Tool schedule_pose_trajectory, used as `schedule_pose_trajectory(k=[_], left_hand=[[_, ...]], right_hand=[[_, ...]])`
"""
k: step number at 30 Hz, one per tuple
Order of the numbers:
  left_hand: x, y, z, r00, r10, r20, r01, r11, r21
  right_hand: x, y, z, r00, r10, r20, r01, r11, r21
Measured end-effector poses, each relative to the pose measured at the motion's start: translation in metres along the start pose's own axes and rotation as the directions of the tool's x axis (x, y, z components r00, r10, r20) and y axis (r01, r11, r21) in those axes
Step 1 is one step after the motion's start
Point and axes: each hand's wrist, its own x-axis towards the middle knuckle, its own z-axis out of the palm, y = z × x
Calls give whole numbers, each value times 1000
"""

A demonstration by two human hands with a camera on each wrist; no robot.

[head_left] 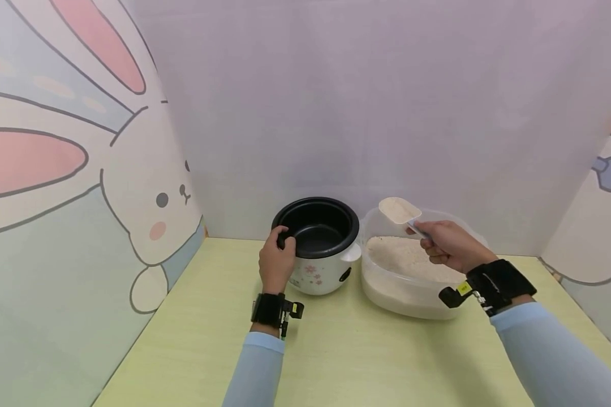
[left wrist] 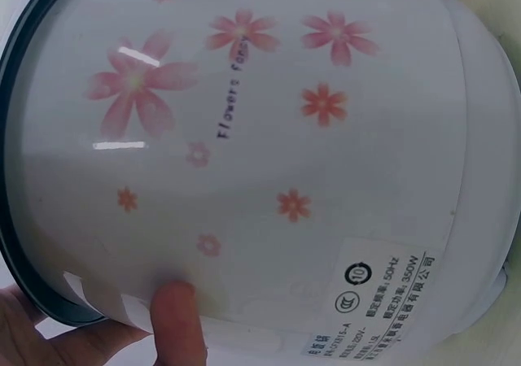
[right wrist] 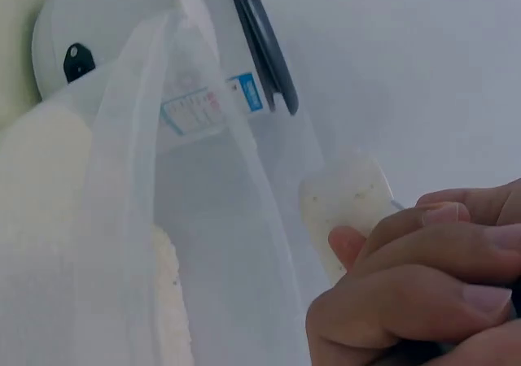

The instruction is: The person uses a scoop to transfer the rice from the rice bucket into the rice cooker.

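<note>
A white rice cooker with pink flowers stands lidless, its dark inner pot exposed. My left hand grips it at the left side near the black rim. In the left wrist view the thumb lies against the white wall and the other fingers are partly hidden. With my right hand I hold a scoop by its handle, heaped with pale rice. The scoop is raised above the back left of a clear plastic tub, which holds more rice.
The tub stands close to the cooker's right side on a pale yellow table. Behind both rises a plain light curtain-like wall. A panel with a cartoon rabbit borders the left side, another printed panel the right.
</note>
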Motion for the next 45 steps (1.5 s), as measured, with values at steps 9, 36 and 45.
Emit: schedule_pose_trajectory(k=[9,36,45], left_hand=[[0,2,2,1000,-7,2,7,1000,2],[-2,3,2,1000,23,3,-23,1000,-21],[-2,5,1,1000,13,-1,-13,1000,-3]], right_hand=[[8,-26,34,998,-19,-53,22,997,74],[38,-45,92,988,-127,-90,125,992,-26],[47,-41,96,982,-122,-143,108,989,-100]])
